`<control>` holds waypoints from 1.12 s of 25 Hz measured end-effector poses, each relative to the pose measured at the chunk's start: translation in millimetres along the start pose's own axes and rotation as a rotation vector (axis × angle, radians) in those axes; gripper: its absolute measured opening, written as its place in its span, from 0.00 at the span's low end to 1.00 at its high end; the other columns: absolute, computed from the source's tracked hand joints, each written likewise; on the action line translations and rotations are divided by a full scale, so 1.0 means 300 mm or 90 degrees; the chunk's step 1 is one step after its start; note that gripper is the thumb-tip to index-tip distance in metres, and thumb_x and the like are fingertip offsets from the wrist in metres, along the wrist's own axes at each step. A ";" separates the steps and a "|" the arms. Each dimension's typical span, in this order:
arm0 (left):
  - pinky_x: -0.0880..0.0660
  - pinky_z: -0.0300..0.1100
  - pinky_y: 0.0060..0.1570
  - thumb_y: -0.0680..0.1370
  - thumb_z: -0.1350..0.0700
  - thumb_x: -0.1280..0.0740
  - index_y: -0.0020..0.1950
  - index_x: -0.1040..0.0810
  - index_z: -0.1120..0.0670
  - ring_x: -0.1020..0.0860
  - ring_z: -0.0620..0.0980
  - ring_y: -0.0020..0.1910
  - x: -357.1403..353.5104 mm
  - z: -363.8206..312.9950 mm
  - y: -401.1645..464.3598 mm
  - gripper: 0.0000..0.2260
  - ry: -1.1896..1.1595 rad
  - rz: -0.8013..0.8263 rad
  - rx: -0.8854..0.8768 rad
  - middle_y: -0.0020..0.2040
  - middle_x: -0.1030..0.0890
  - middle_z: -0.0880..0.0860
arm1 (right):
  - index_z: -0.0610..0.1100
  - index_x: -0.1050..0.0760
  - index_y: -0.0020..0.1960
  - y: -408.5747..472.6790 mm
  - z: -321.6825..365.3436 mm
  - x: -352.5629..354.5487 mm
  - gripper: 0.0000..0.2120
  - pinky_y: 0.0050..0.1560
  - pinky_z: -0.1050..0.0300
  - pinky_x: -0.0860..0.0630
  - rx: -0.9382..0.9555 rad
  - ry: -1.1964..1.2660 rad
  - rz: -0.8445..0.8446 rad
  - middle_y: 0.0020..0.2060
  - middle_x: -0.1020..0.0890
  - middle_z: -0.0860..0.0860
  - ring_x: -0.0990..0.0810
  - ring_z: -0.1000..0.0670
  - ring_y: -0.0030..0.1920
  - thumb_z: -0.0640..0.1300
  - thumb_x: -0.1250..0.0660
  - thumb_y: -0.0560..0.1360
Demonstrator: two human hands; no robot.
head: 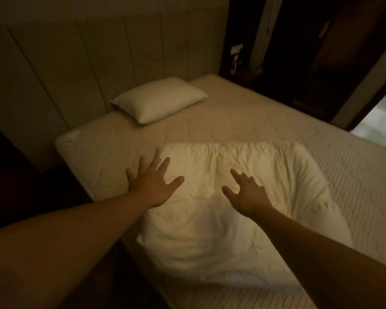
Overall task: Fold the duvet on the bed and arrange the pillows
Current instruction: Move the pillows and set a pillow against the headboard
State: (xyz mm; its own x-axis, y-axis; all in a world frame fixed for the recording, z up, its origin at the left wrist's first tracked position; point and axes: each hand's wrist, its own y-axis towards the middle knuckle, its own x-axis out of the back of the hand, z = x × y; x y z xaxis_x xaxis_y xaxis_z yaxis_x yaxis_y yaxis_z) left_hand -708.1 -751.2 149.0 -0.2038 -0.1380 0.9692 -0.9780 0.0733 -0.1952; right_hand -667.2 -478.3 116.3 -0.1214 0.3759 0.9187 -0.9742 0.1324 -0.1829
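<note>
A white duvet [232,219] lies folded into a thick rectangle on the near part of the bed [112,157]. My left hand [153,182] is stretched out over its far left corner, fingers spread, holding nothing. Over the middle of the duvet is my right hand [246,192], fingers apart and slightly curled, also empty. One pale pillow [158,100] rests at the head of the bed against the headboard, well beyond both hands.
A padded panel headboard [87,59] stands behind the bed. Dark floor runs along the bed's left side [20,175]. A dark nightstand area with a small white object [235,56] sits at the far right, beside a doorway [379,121].
</note>
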 end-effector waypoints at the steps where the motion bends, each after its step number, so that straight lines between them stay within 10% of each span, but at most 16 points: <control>1: 0.58 0.67 0.71 0.69 0.22 0.57 0.78 0.56 0.38 0.61 0.56 0.78 0.060 0.057 0.035 0.40 -0.006 -0.009 -0.006 0.80 0.57 0.44 | 0.61 0.54 0.78 0.024 0.075 0.034 0.35 0.75 0.36 0.50 -0.002 -0.014 -0.015 0.78 0.45 0.49 0.49 0.44 0.78 0.70 0.48 0.76; 12: 0.52 0.62 0.73 0.73 0.25 0.56 0.78 0.51 0.38 0.53 0.52 0.79 0.533 0.764 0.582 0.36 -0.022 -0.070 -0.104 0.80 0.51 0.43 | 0.63 0.54 0.78 0.386 0.938 0.182 0.34 0.74 0.33 0.53 -0.008 -0.053 -0.115 0.78 0.44 0.51 0.51 0.43 0.78 0.70 0.49 0.75; 28: 0.43 0.56 0.72 0.75 0.29 0.50 0.77 0.40 0.44 0.44 0.51 0.76 0.652 0.832 1.250 0.33 -0.032 -0.075 -0.111 0.78 0.40 0.46 | 0.61 0.49 0.77 1.065 1.126 0.092 0.34 0.73 0.35 0.47 -0.030 0.039 -0.059 0.58 0.19 0.50 0.29 0.45 0.69 0.71 0.49 0.75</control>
State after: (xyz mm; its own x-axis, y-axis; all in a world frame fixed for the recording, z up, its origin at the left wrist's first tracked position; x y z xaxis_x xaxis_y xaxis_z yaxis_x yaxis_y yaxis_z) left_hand -1125.6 -997.3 228.0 -0.0946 -0.2045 0.9743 -0.9736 0.2235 -0.0476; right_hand -1046.0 -735.4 201.4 -0.0186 0.4160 0.9092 -0.9705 0.2110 -0.1163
